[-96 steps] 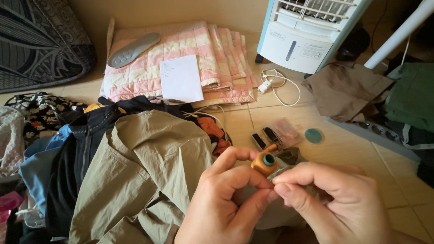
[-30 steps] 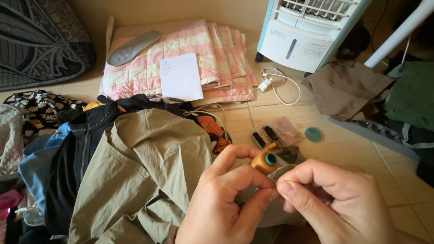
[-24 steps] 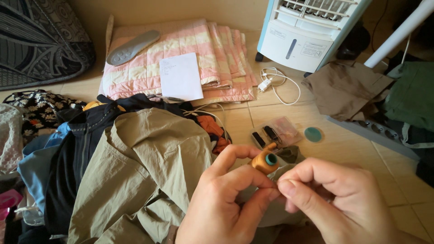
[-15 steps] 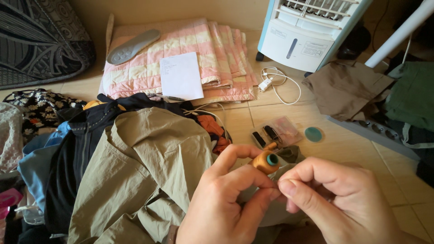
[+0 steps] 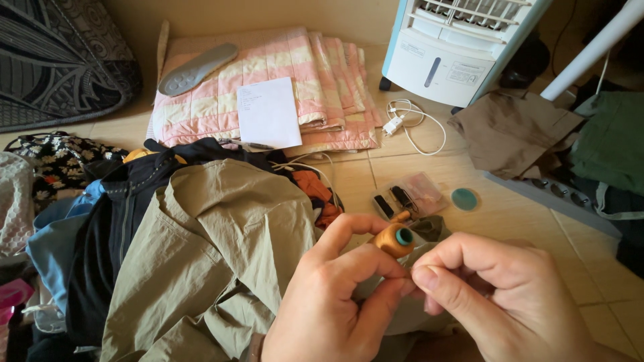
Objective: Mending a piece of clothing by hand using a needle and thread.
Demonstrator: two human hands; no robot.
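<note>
Pinching an orange spool (image 5: pixel 394 240), left hand (image 5: pixel 335 295) grips its barrel above a khaki shirt (image 5: pixel 215 255); right hand (image 5: pixel 490 295) closes fingertips beside it. Light, rigid, likely slippery; hold barrel.

I sit on a floor of pale beige tiles (image 5: pixel 510 221) with warm daylight falling across it. Ahead, a plain tan wall (image 5: pixel 268 13) meets the floor. Against it lies a folded pink-and-cream striped quilt (image 5: pixel 322 80) with a white sheet of paper (image 5: pixel 268 112) and a grey shoe insole (image 5: pixel 196 68) on top. To the right stands a white and blue air cooler (image 5: pixel 456 47), a white cable (image 5: pixel 409 124) coiled before it. A white pole (image 5: pixel 590 50) slants at far right. A dark patterned cushion (image 5: pixel 54 60) fills the left corner.
</note>
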